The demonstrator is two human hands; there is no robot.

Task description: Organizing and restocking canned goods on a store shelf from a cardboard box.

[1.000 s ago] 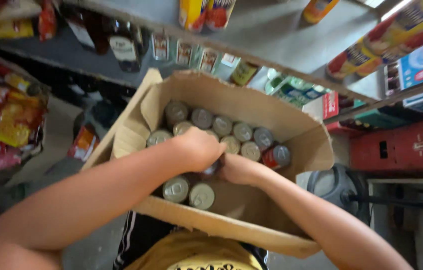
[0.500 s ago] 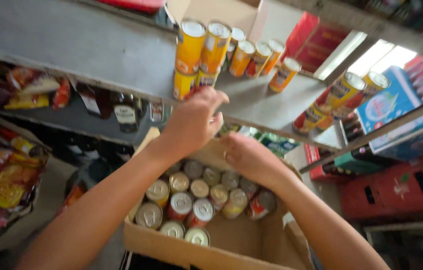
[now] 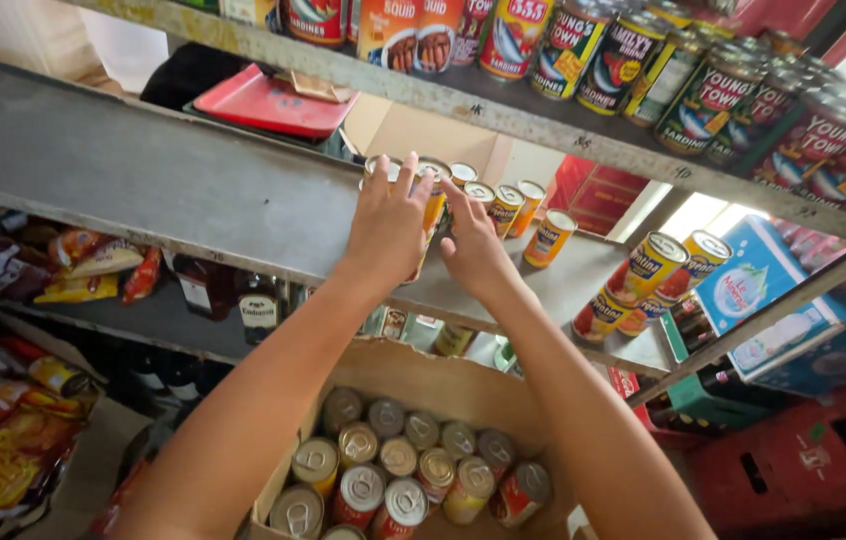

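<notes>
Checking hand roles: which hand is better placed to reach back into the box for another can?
Probably right: its arm passes directly above the box and cans; left lies flat against shelf cans.

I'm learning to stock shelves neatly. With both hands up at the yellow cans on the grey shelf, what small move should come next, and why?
Probably let go and slide the yellow cans back against the row. Both the left hand and right hand rest on cans near the grey shelf front edge, with bare shelf behind, and the cardboard box below holds more cans.
</notes>
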